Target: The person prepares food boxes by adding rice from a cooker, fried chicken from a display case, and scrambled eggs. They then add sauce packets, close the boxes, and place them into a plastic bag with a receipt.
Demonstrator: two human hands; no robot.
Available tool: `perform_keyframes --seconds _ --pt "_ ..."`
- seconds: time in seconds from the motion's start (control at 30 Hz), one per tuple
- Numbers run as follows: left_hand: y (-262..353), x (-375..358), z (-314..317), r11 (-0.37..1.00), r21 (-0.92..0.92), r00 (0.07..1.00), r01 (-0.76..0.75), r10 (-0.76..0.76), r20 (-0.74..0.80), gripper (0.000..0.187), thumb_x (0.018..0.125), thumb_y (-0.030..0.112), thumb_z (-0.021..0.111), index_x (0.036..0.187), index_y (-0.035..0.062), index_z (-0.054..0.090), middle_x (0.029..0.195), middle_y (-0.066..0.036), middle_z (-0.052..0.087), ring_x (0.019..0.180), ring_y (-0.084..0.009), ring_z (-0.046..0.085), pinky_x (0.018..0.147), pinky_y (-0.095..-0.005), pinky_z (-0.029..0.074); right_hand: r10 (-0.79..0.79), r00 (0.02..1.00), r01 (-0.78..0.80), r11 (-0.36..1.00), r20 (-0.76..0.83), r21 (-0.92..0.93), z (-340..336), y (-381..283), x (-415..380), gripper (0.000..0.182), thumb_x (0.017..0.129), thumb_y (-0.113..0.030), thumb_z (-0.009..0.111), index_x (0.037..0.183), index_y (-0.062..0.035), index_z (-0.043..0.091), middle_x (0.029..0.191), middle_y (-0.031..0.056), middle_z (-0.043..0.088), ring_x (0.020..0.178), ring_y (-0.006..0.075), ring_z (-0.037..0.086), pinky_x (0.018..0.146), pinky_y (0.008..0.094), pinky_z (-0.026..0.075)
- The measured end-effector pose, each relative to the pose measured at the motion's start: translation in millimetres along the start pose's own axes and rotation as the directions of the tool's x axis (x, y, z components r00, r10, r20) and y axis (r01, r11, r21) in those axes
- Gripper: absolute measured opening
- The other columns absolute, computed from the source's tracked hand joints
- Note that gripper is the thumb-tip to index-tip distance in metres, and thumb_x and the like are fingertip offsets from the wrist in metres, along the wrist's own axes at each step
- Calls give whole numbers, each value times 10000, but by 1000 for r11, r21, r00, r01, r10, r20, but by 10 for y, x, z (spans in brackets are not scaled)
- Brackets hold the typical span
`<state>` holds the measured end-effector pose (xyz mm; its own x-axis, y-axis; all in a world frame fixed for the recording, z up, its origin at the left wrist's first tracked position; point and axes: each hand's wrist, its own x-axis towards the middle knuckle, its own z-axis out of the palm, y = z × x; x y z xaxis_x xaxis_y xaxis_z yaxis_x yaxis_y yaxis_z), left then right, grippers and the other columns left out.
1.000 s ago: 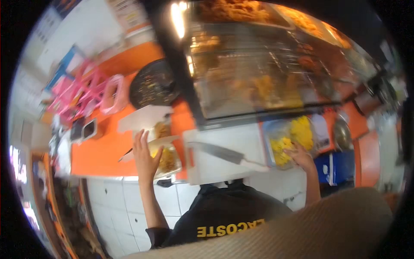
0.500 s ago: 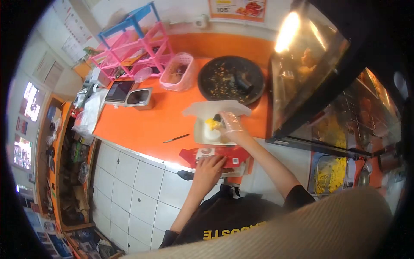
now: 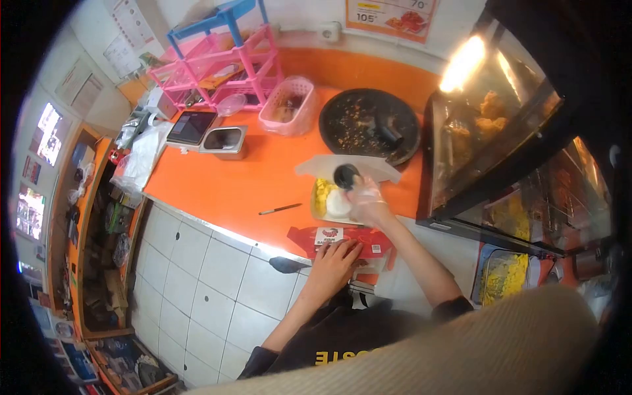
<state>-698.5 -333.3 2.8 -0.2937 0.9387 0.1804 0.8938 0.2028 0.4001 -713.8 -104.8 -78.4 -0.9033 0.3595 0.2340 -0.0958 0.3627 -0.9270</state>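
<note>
My right hand [image 3: 367,201], in a clear plastic glove, holds a small round black cup [image 3: 345,175] over an open white takeaway box [image 3: 319,166]. Crumbly yellow food [image 3: 323,195] that looks like scrambled egg fills the box's left part, beside a white mound like rice [image 3: 338,204]. The hand hides the box's right part. My bare left hand [image 3: 336,263] lies with fingers stretched out on a red printed carton [image 3: 304,240] at the counter's front edge.
A pen [image 3: 280,209] lies left of the box. Behind it stands a black round tray [image 3: 352,135] with crumbs. Farther left are a pink basket [image 3: 289,122], a metal container [image 3: 234,151] and a tablet [image 3: 191,127]. A glass food cabinet [image 3: 454,178] borders the right.
My right hand has tilted and raised the black cup, and the yellow food now covers more of the box's left side. My left hand stays on the red carton. The view has shifted slightly.
</note>
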Motion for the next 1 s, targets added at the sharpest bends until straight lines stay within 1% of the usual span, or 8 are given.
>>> perform_keyframes --seconds 0.07,0.13,0.27,0.3,0.4,0.57,0.77,1.0 --pt "123 57 -154 999 -7 999 -40 39 -4 454 804 133 666 1241 84 552 1237 -93 558 1145 -260 536 998 -429 390 456 880 -400 559 133 726 -415 -802 -523 437 901 12 510 1319 -72 415 1110 95 534 950 192 613 797 319 534" --pt "244 141 -201 975 -175 988 -134 118 -101 394 816 111 656 1199 69 576 1189 -101 587 1102 -277 565 960 -413 432 422 905 -252 444 48 860 -767 -786 -1209 445 893 8 528 1318 -66 416 1062 89 572 843 205 628 745 334 543" --pt "818 434 -118 843 -499 977 -198 210 -34 273 851 83 632 1121 48 608 1118 -120 626 1046 -320 597 915 -395 481 581 695 -82 649 -424 756 -1672 -1098 -2766 495 900 -5 526 1369 -105 407 1130 96 574 875 211 629 741 340 539" --pt "1010 525 -23 793 -569 964 -217 266 3 265 856 82 629 1118 48 607 1120 -120 626 1050 -323 596 921 -397 479 691 474 -133 668 -546 732 -1895 -1093 -3071 503 907 -28 529 1386 -104 397 1144 93 566 895 204 625 769 323 531" --pt "1678 812 635 588 -746 834 -312 545 81 326 872 97 606 1187 39 546 1198 -150 579 1134 -333 549 970 -390 444 501 308 -379 844 -809 379 -2541 -465 -4227 519 930 -129 539 1420 -85 374 1234 122 535 1048 232 581 909 331 471" --pt "3129 930 1423 470 -816 777 -335 628 42 687 846 140 657 1403 -16 287 1365 -267 397 1293 -396 395 1071 -414 344 177 63 -790 610 -982 59 -2737 -468 -4380 606 939 -292 539 1449 -40 329 1455 188 362 1361 323 315 1121 386 243" --pt "4262 1229 1203 601 -648 744 -468 664 78 703 854 166 620 1428 -5 251 1387 -264 349 1287 -414 375 1067 -416 344 -233 48 -426 875 -971 -231 -2429 -1551 -4175 674 951 -258 501 1473 32 187 1544 232 145 1433 364 138 1157 441 121" --pt "4510 1908 1576 696 -595 901 -402 416 -123 750 763 181 705 1393 21 331 1366 -183 367 1239 -399 421 1036 -421 373 40 357 -516 841 -933 -162 -1960 -831 -4455 674 916 -114 507 1484 -4 161 1556 220 102 1441 371 109 1157 456 125"
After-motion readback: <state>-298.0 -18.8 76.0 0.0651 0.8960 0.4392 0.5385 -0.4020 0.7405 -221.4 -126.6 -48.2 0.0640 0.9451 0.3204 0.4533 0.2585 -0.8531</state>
